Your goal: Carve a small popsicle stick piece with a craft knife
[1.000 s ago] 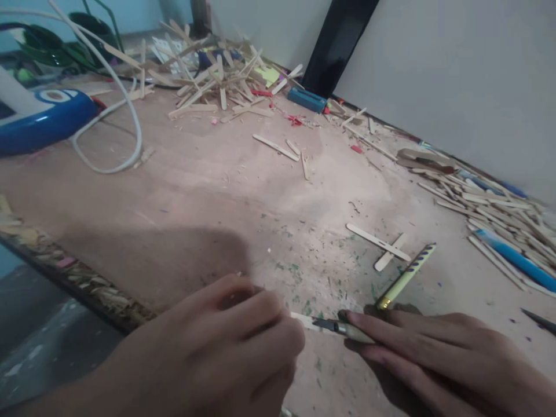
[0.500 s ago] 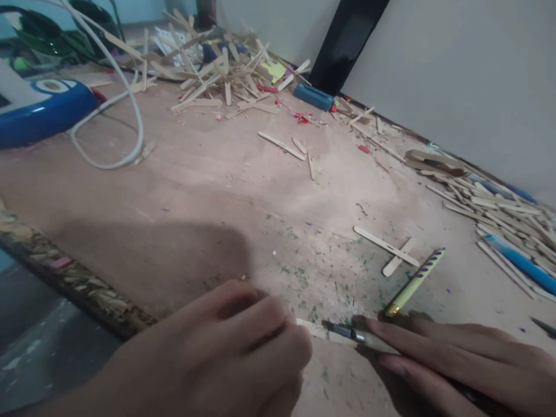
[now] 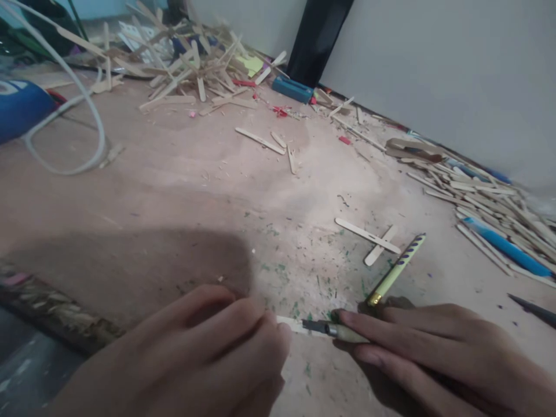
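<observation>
My left hand is closed, with its fingertips pinching the end of a pale wooden craft stick low over the table. My right hand is wrapped round the light handle of a small carving chisel, whose dark flat blade lies against the stick. Much of the handle is covered by my fingers. Just beyond my right hand lies a yellow-green pencil with dark oval spots. Two crossed craft sticks rest behind the pencil. Green shavings are scattered around the blade.
Craft sticks form a large heap at the back left and a flatter pile at the right. A blue pen lies beside that pile. A white cable loops at the left. A dark pointed tool is at the right edge.
The view has swung right, so the table things appear farther left. Both hands keep their grips, and the blade remains on the stick with little visible shift.
</observation>
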Available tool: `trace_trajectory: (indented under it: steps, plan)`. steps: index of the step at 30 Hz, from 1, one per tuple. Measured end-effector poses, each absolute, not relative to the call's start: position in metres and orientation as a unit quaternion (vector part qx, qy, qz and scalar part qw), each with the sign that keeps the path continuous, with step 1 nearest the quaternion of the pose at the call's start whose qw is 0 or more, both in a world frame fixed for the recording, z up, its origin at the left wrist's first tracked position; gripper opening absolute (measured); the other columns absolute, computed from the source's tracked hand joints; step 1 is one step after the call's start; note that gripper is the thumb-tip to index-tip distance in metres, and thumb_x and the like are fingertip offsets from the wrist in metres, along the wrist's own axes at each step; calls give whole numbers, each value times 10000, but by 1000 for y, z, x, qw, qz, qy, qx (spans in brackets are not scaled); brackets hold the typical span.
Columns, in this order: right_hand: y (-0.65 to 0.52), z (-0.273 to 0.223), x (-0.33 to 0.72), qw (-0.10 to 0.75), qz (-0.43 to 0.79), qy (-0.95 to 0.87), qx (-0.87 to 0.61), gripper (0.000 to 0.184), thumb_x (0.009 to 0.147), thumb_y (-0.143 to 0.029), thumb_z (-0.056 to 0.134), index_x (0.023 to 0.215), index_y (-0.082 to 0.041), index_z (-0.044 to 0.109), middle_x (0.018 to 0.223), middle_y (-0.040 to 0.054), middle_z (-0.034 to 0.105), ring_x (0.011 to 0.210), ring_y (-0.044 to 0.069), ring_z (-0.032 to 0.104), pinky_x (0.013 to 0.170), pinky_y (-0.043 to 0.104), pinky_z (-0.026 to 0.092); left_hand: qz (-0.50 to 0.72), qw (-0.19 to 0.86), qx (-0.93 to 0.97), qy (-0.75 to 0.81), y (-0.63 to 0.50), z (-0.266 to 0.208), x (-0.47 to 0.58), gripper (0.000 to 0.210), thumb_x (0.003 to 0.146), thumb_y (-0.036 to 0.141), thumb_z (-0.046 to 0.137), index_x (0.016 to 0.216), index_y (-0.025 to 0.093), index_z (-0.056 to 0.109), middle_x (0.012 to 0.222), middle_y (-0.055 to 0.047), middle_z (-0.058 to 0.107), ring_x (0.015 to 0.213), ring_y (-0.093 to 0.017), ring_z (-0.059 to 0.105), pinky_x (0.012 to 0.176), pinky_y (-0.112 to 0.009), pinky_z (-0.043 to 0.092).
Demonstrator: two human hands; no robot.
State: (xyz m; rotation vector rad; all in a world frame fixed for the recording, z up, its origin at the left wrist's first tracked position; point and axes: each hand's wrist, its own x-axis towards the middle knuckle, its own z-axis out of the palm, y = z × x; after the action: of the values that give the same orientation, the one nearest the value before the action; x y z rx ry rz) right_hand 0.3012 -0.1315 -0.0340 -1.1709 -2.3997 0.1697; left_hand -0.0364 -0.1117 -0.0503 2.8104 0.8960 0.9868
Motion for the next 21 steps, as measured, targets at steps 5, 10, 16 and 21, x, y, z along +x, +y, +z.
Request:
trace_trajectory:
  steps: [5, 10, 16, 21]
  plan:
    - [-131, -40, 298, 230, 57, -875, -423, 420, 1104, -717, 970, 1346, -380, 1032, 869, 98, 855, 796, 318, 897, 572, 341, 717, 315, 20, 913, 260, -113, -52, -41, 449, 1407, 90, 442, 1114, 216, 759, 1115, 56, 867, 1061, -174, 747, 1043, -425, 612]
    - [-126, -43, 297, 232, 59, -875, -420, 419, 1103, -722, 970, 1339, -381, 1033, 872, 99, 855, 800, 319, 900, 572, 341, 721, 309, 19, 910, 275, -113, -49, -42, 460, 1413, 103, 442, 1126, 207, 787, 1142, 44, 881, 1100, -179, 758, 1073, -422, 611]
    - [-124, -48, 297, 235, 66, -875, -418, 418, 1101, -725, 972, 1332, -383, 1035, 875, 99, 856, 803, 321, 905, 570, 340, 725, 314, 21, 904, 289, -112, -43, -39, 515, 1400, 91, 464, 1050, 213, 821, 1091, 45, 877, 1068, -190, 759, 1026, -444, 615]
    - [-124, -47, 296, 236, 64, -873, -421, 418, 1100, -728, 974, 1330, -384, 1036, 881, 100, 860, 809, 323, 911, 571, 340, 731, 307, 17, 917, 253, -111, -44, -40, 566, 1399, 95, 444, 1028, 217, 855, 1108, 57, 895, 1038, -179, 752, 1036, -425, 621]
